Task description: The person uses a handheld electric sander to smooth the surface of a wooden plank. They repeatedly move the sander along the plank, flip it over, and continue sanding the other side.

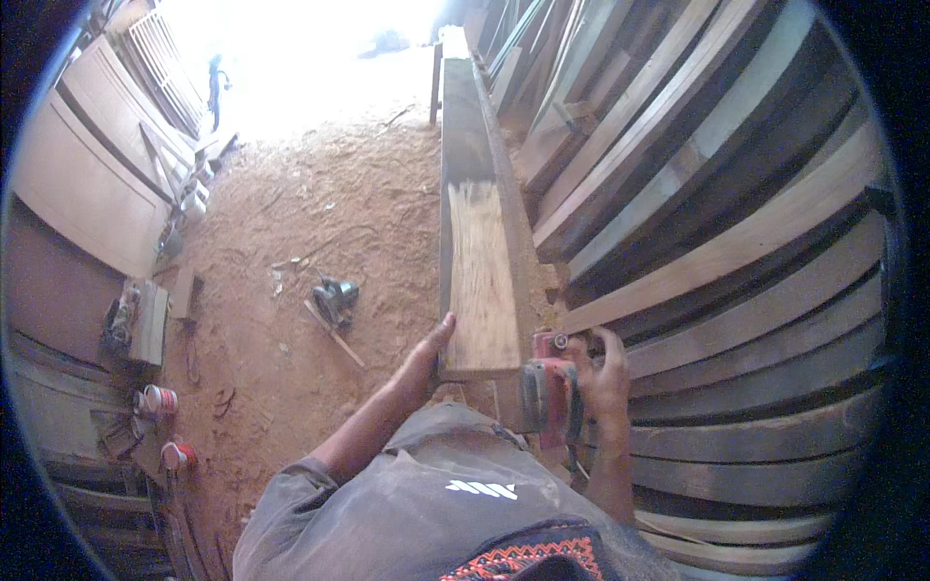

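Observation:
A long, thick wooden beam (481,281) runs away from me toward the bright opening. Its near part has a pale, freshly bared top face, while the far part is grey and rough. My left hand (439,341) grips the beam's left edge by its near end, thumb up along the side and the other fingers hidden. On the right of that end is a red and black electric planer (554,392), apparently set against the beam's right side. Curled around the planer's upper part is my right hand (603,373); its grip is partly hidden.
Stacked planks (717,281) crowd the right side. Another power tool (335,298) and a thin wooden stick (334,334) lie on the sawdust-covered floor (291,213). Wooden panels (87,194) lean at left, near small paint buckets (160,399).

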{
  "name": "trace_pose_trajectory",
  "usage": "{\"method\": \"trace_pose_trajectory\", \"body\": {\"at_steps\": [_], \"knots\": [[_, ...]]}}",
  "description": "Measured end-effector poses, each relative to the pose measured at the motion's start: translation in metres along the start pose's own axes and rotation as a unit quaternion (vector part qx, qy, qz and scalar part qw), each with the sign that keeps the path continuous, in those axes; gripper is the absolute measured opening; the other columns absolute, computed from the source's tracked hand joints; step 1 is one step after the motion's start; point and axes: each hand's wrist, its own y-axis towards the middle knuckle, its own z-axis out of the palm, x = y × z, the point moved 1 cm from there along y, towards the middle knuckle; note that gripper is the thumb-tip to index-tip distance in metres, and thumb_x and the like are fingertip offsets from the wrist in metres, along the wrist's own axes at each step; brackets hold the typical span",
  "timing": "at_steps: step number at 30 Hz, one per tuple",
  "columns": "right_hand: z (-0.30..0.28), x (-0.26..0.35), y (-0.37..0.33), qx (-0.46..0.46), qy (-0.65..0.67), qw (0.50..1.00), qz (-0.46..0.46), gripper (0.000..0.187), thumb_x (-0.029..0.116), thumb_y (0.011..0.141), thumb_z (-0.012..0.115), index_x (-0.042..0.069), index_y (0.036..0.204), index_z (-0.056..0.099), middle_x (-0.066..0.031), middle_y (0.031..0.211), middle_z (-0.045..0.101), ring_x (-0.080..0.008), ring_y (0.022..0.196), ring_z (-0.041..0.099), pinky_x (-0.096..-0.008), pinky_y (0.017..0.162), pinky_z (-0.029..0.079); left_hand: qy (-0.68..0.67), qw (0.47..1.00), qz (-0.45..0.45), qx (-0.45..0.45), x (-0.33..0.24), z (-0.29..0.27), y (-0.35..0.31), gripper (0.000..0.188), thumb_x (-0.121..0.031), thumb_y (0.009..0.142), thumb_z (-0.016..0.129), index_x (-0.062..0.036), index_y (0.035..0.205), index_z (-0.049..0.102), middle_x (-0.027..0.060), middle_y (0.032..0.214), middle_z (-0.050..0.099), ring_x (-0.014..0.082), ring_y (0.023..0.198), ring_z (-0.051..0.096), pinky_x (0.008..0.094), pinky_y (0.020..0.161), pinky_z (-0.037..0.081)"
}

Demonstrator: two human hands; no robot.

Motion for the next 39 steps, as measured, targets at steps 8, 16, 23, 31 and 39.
{"method": "trace_pose_trajectory", "body": {"at_steps": [8,16,23,31,39], "knots": [[0.052,-0.079,-0.059,0.115,0.189,0.931,0.29,0.051,0.053,0.096,0.067,0.003,0.107,0.068,-0.0072,0.075,0.067,-0.0163,0.064,0.064,-0.0327,0.06,0.05,0.035,0.992,-0.098,-0.068,0.097,-0.064,0.061,0.089,-0.073,0.096,0.05,0.0014,0.146,0.051,0.0157,0.143,0.059,0.0277,0.128,0.058,0.0392,0.108,0.043],[0.008,-0.071,-0.081,0.071,0.361,0.862,0.348,0.048,0.051,0.101,0.061,0.004,0.1,0.065,0.0006,0.06,0.053,-0.0096,0.046,0.049,-0.0261,0.044,0.039,0.18,0.975,-0.112,-0.062,0.11,-0.054,0.077,0.098,-0.076,0.096,0.046,0.0095,0.145,0.047,0.022,0.138,0.06,0.0314,0.13,0.058,0.0411,0.11,0.042],[-0.037,-0.028,-0.127,0.033,0.357,0.86,0.362,0.055,0.058,0.103,0.053,0.004,0.102,0.064,0.002,0.06,0.052,-0.008,0.047,0.049,-0.0245,0.042,0.037,0.523,0.847,0.025,-0.088,0.111,-0.04,0.069,0.082,-0.058,0.098,0.06,-0.0035,0.155,0.038,0.0288,0.148,0.048,0.0356,0.139,0.048,0.0449,0.117,0.037],[-0.006,0.004,-0.107,0.162,0.225,0.896,0.346,0.042,0.045,0.101,0.057,0.007,0.082,0.061,0.0031,0.061,0.054,-0.0068,0.048,0.049,-0.025,0.044,0.038,0.243,0.967,-0.072,-0.01,0.117,-0.063,0.069,0.067,-0.044,0.109,0.049,-0.013,0.164,0.027,0.0097,0.154,0.049,0.0226,0.131,0.055,0.0424,0.099,0.052],[0.122,-0.002,0.144,0.181,0.161,0.97,0.028,0.026,0.033,0.099,0.056,0.008,0.104,0.063,-0.0074,0.07,0.059,-0.0238,0.061,0.059,-0.0397,0.05,0.044,0.229,0.973,-0.003,-0.016,0.136,-0.066,0.07,0.06,-0.04,0.111,0.046,-0.0186,0.164,0.028,0.0075,0.136,0.062,0.0236,0.12,0.063,0.0403,0.093,0.057]]}}
